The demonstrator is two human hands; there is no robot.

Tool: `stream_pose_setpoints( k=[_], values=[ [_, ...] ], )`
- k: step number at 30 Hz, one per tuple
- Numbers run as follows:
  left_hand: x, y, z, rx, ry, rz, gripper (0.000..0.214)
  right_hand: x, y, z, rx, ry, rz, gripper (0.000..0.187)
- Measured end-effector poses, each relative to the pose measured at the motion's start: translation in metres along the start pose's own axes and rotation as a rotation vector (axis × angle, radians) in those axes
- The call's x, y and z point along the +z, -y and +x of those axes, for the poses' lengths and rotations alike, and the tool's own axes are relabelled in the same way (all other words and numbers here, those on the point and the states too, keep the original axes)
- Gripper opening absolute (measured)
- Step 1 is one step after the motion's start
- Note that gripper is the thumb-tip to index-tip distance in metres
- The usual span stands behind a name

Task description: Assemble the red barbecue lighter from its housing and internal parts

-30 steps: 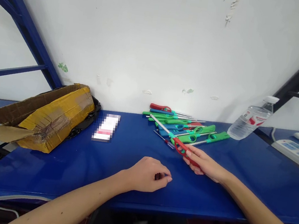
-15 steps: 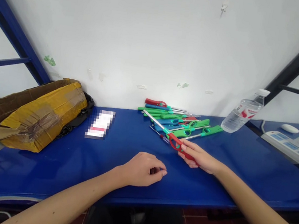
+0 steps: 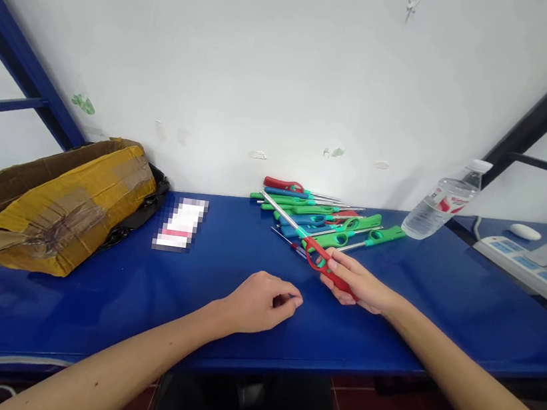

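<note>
In my right hand (image 3: 352,279) is a red long-necked gas lighter (image 3: 317,253), gripped by its handle. Its metal barrel points up and left, passing in front of other lighters. My left hand (image 3: 263,303) rests low over the table, fingers curled and the thumb tip against the forefinger; I see nothing in it. Behind the held lighter, several green, blue and red lighters lie in a loose pile, among them a green lighter (image 3: 385,236) on the right and a red lighter (image 3: 283,184) at the back. Slim dark-red pieces (image 3: 293,244) with thin metal tips lie partly hidden beneath.
A taped cardboard box (image 3: 71,212) stands open on the left with black plastic behind it. Beside it lies a blurred white item (image 3: 181,223). A tilted water bottle (image 3: 442,204) and a power strip (image 3: 532,269) are on the right. A white wall backs the blue table (image 3: 140,302).
The view has shifted slightly, so everything sits a little further left and up. My right hand keeps its grip on the red lighter, and the left hand stays curled.
</note>
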State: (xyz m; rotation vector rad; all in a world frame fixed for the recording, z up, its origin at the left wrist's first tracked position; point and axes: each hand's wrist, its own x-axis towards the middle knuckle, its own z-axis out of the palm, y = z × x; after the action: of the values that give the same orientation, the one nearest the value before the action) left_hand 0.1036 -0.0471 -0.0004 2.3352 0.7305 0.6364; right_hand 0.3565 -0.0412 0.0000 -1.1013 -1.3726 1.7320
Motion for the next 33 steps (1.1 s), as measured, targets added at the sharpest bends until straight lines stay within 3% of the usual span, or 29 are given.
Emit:
stream_pose_setpoints(
  k=[6,18,24,28,33],
  values=[
    [0.004,0.005,0.004,-0.155,-0.062,-0.134,0.028,0.015,0.003,0.011,0.029,-0.016,0.167,0.037],
    [0.002,0.001,0.002,-0.090,-0.041,-0.115,0.027,0.045,0.013,0.034,0.001,0.071,0.128,0.040],
    [0.004,0.005,0.002,-0.107,-0.063,-0.114,0.031,0.046,0.018,0.042,-0.109,0.021,0.107,0.033],
    [0.003,0.004,0.002,-0.106,-0.042,-0.108,0.030,0.049,0.020,0.045,-0.075,-0.030,0.158,0.028],
    [0.002,0.002,0.003,-0.097,-0.037,-0.110,0.030,0.052,0.017,0.045,-0.056,-0.104,0.056,0.030]
  ],
)
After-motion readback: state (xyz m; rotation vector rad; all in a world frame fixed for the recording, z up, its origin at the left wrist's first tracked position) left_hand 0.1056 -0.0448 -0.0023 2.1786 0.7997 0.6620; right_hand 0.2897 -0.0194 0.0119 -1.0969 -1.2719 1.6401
